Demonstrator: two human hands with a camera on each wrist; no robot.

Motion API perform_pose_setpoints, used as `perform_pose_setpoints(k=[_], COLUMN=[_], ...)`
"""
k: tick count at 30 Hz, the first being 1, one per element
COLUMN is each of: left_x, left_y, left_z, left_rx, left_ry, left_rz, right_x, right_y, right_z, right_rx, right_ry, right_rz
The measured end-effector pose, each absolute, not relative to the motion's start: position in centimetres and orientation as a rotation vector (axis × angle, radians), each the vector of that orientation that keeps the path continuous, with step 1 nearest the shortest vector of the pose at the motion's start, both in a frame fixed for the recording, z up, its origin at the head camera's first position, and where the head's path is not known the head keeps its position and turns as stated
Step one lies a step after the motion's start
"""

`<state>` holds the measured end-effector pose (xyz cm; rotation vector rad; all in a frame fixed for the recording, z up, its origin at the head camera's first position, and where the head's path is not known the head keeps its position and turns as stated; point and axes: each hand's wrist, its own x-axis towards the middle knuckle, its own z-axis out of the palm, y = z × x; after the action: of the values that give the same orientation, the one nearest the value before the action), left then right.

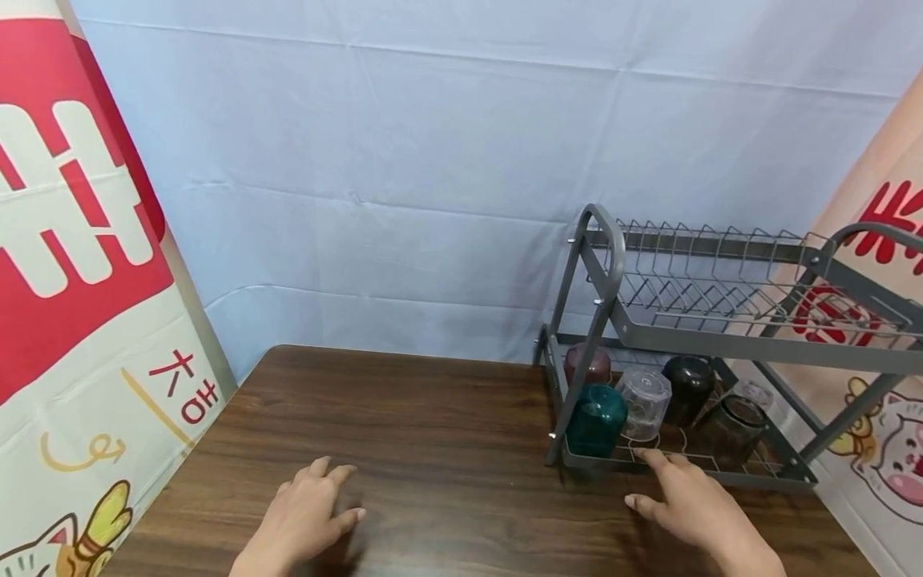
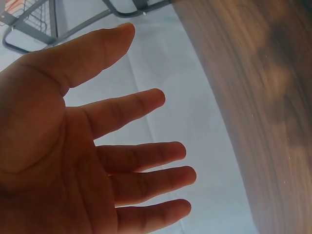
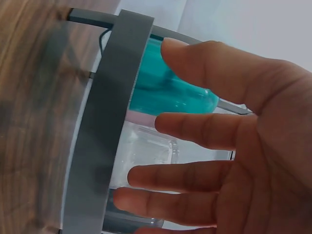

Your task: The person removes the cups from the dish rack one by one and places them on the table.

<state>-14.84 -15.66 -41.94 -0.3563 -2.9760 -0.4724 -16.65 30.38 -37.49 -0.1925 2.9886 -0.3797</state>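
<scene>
My left hand (image 1: 303,513) hovers over the left part of the wooden table, fingers spread and holding nothing; its palm fills much of the left wrist view. On the right, my right hand (image 1: 688,501) reaches toward the front of a grey two-tier dish rack (image 1: 721,340), also with nothing in it. Its fingertips overlap the rack's lower front rail in the head view. Upside-down glasses stand on the lower tier: a teal glass (image 1: 597,421), a clear glass (image 1: 644,403), a purple glass (image 1: 587,365), a black glass (image 1: 688,390) and a dark see-through glass (image 1: 734,433).
The brown wooden table (image 1: 404,417) runs back to a pale blue cloth (image 1: 360,200). Printed cloths with red and cartoon figures hang at both sides. The rack's upper tier (image 1: 721,280) is a wire shelf above the glasses.
</scene>
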Motion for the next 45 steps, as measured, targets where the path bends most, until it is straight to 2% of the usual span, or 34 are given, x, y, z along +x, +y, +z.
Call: perform_pose_setpoints(k=[16,45], left_x=[-15.8,-17.7], left_y=[-13.3,-9.7], left_z=[-41.8,-42.0], left_rx=[-0.54,-0.794], left_ry=[-2.93,-2.84], left_rz=[-0.533,-0.343], right_x=[-17.9,-19.5], right_y=[29.9,28.9], right_z=[-36.1,-33.7], right_rx=[-0.23,-0.277], right_ry=[3.059,3.177], right_rz=[-0.365,-0.316])
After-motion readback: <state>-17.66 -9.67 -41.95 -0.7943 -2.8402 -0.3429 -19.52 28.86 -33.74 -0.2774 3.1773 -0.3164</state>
